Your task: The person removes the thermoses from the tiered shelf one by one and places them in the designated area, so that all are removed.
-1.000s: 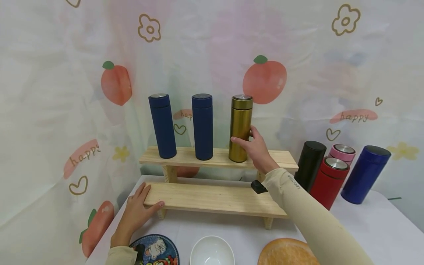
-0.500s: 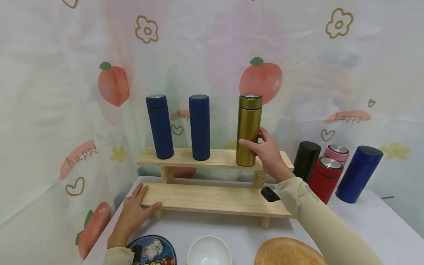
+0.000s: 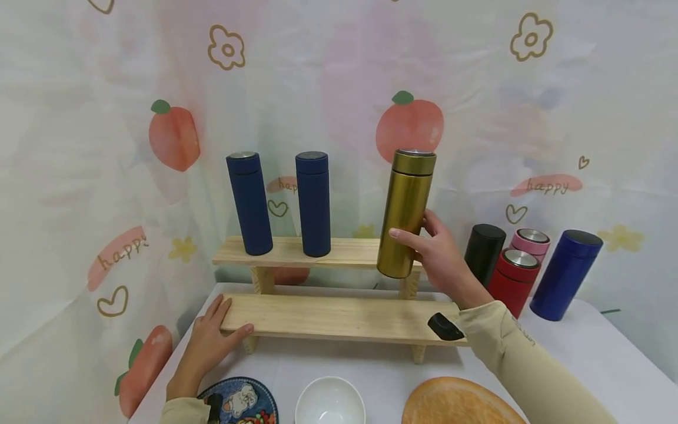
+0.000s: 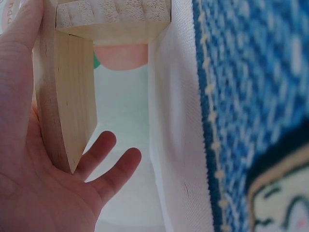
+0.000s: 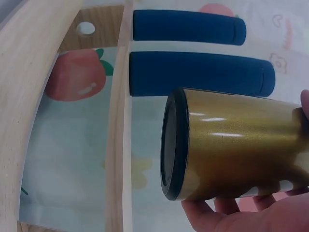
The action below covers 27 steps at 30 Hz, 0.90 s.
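My right hand (image 3: 445, 259) grips a gold vacuum flask (image 3: 406, 206) around its lower half, thumb in front. The flask is tilted, its top leaning right, and its base overlaps the upper shelf's front edge. In the right wrist view, the black base (image 5: 174, 145) is apart from the shelf board (image 5: 118, 145). Two navy flasks (image 3: 313, 203) stand on the upper tier of the wooden shelf (image 3: 349, 253), to the left. My left hand (image 3: 203, 341) rests on the left end of the lower tier (image 3: 339, 318); two fingers (image 4: 118, 171) stretch past the board.
Black (image 3: 483, 253), red (image 3: 514, 280), pink (image 3: 531, 241) and blue (image 3: 565, 274) flasks stand on the table right of the shelf. In front are a patterned blue mat (image 3: 243, 400), a white bowl (image 3: 331, 406) and a round orange-brown mat (image 3: 455, 403). A printed curtain hangs behind.
My right hand has lifted the gold flask off the upper shelf and brought it rightward and nearer, tilting it. The left hand stays at the lower tier's end. The view has shifted slightly.
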Tool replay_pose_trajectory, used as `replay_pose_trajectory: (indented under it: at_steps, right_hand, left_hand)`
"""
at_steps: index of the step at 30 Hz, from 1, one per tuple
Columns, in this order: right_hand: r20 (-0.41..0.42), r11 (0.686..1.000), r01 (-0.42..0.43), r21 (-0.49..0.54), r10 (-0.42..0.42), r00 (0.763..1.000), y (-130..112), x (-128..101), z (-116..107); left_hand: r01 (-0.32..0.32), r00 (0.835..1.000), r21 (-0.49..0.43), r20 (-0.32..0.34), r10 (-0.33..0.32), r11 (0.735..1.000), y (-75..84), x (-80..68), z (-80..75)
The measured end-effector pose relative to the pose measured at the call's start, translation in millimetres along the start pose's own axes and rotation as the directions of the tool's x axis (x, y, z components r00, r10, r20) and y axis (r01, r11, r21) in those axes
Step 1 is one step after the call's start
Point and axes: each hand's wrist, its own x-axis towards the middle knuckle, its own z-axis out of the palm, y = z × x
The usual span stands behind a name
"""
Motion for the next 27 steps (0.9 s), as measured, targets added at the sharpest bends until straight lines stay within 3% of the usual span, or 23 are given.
replay_pose_trajectory:
  at_steps: [15, 27]
  right_hand:
    - [0.009, 0.999, 0.044, 0.014, -0.044, 0.999, 1.0, -32.1, -7.7]
    - [-0.037, 1.000, 0.016, -0.016, -0.017, 0.999, 6.3, -55.4, -20.4]
  left_hand:
    - [-0.017, 1.000, 0.006, -0.004, 0.017, 1.000, 2.0, -0.4, -2.0]
    - [-0.022, 1.000, 0.006, -0.006, 0.022, 1.000, 1.0, -0.7, -1.0]
